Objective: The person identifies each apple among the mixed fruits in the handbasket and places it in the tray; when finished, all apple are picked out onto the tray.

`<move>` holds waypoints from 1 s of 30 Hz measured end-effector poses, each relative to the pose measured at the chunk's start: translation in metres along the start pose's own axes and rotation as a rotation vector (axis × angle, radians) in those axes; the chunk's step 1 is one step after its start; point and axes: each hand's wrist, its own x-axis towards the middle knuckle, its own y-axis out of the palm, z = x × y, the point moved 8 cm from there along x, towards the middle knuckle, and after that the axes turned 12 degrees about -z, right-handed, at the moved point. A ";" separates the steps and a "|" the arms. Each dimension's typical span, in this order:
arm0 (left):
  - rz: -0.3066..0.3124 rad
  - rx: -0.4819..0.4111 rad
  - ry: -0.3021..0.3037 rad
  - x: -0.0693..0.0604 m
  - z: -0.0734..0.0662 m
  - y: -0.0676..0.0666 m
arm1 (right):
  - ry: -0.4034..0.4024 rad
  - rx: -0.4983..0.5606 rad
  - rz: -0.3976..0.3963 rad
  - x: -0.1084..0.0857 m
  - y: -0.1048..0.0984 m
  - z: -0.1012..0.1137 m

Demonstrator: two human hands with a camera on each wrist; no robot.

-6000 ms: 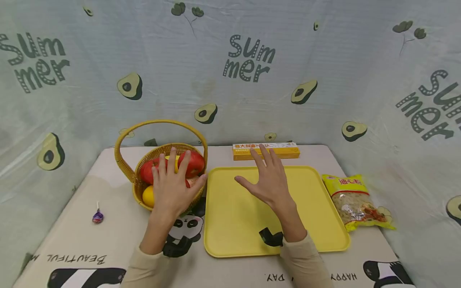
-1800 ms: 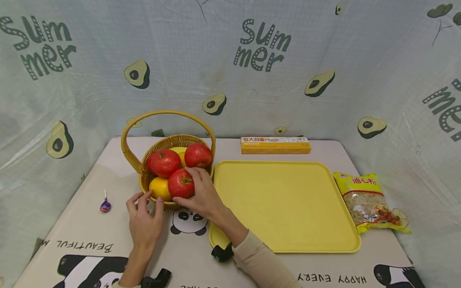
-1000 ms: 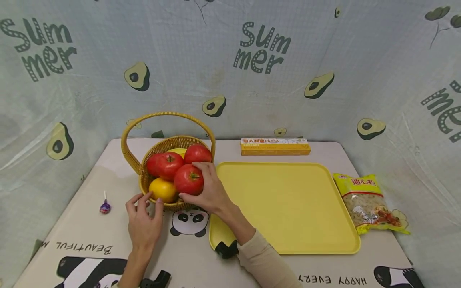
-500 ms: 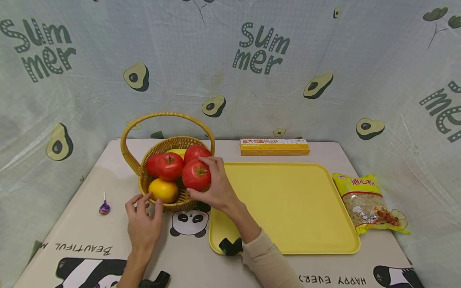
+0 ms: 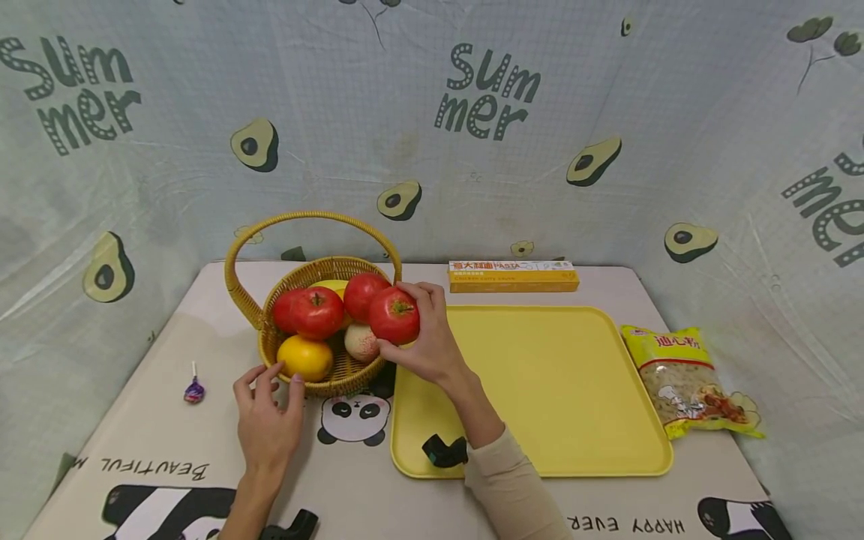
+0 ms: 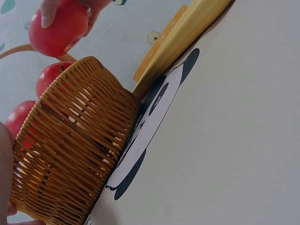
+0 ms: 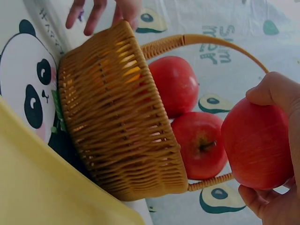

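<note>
My right hand (image 5: 432,341) grips a red apple (image 5: 394,316) above the right rim of the wicker basket (image 5: 340,386). In the right wrist view the held apple (image 7: 257,143) is clear of the basket's side, thumb on top and fingers beneath. My left hand (image 5: 270,427) touches the basket's front left rim with its fingertips, fingers loosely bent. Inside the basket lie several more red apples (image 5: 320,312), an orange-yellow fruit (image 5: 305,358), a pale speckled round fruit (image 5: 361,343) and something yellow (image 5: 329,285) at the back, partly hidden.
A yellow tray (image 5: 540,390) lies right of the basket. Behind it is a pasta box (image 5: 513,277), and at its right edge a bag of pasta (image 5: 688,382). A lollipop (image 5: 194,390) lies at the left. The basket's tall handle (image 5: 310,215) arches over it.
My right hand has lifted the apple from the basket's front and carried it right and back, uncovering the pale speckled fruit. My left hand has stayed at the rim.
</note>
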 end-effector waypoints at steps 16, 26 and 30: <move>0.025 -0.002 -0.017 -0.001 0.000 0.000 | 0.048 -0.036 -0.061 0.011 -0.023 -0.024; 0.022 0.006 -0.016 -0.001 0.001 0.000 | 0.152 -0.081 -0.067 0.011 -0.028 -0.047; 0.021 0.005 -0.014 -0.001 0.000 0.000 | 0.180 -0.097 -0.067 0.011 -0.028 -0.056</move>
